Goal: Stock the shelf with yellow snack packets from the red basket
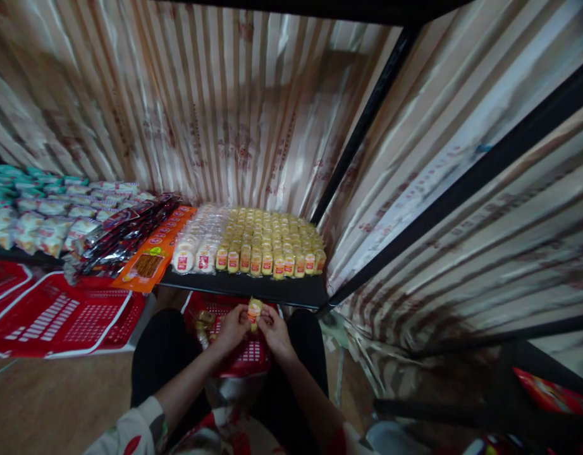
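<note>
Between my two hands is a small yellow wrapped snack cake [254, 309] with an orange-red label. The fingers of my left hand [234, 327] pinch it from the left. My right hand [274, 330] grips it from the right. Below my hands, between my knees, a red plastic basket [259, 359] holds several more yellow packets [205, 319] on its left side. Just beyond, rows of the same yellow snack cakes [272, 243] stand on the black shelf [253, 285], labels facing me. White round cakes in clear wrappers [194, 246] line up to their left.
Farther left on the shelf lie an orange snack packet [152, 256], dark shiny packets [125, 234], and white and teal bags [49, 208]. Red baskets [68, 316] sit on the floor at left. Black rack posts [443, 196] and a striped curtain [244, 107] enclose the shelf.
</note>
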`<state>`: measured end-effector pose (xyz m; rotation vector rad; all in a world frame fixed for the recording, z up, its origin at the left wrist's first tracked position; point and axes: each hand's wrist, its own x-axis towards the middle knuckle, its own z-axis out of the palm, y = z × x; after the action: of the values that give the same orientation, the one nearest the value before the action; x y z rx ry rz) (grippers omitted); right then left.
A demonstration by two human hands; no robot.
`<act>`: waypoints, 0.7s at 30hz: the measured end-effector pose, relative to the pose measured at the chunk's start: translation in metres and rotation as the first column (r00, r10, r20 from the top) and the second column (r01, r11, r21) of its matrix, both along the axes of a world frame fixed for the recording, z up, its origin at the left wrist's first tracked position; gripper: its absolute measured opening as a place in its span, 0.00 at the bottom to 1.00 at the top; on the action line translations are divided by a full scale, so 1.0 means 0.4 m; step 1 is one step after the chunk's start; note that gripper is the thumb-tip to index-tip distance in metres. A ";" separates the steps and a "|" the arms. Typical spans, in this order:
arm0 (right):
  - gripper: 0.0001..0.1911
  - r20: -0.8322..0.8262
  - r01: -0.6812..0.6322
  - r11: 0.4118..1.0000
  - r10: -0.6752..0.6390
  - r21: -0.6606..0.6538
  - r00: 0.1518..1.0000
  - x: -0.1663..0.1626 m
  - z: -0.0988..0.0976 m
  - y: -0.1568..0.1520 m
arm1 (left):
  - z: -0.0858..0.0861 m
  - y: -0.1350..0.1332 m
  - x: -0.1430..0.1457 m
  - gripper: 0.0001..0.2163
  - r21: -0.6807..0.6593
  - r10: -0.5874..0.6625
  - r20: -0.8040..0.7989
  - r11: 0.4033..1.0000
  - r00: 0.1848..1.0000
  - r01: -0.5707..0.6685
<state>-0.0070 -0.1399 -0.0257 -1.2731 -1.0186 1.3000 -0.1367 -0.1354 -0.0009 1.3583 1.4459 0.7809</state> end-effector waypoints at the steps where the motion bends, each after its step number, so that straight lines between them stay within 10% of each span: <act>1: 0.18 0.000 0.010 1.000 -0.010 0.011 1.000 0.003 0.001 0.002 | 0.002 0.004 0.005 0.12 0.006 -0.003 -0.001 1.000 1.000 0.003; 10: 0.20 0.120 0.172 0.972 -0.192 0.159 0.974 0.056 0.041 0.029 | 0.031 0.064 0.079 0.11 0.145 0.000 -0.110 0.989 0.994 0.016; 21: 0.24 0.471 0.330 0.824 -0.542 0.461 0.696 0.195 0.088 0.066 | 0.076 0.157 0.306 0.11 0.140 -0.003 -0.113 0.990 0.994 0.019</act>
<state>0.0710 -0.1135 0.0093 -1.5556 -1.1904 0.3094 -0.0142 -0.0724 0.0297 1.5379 1.4923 0.8227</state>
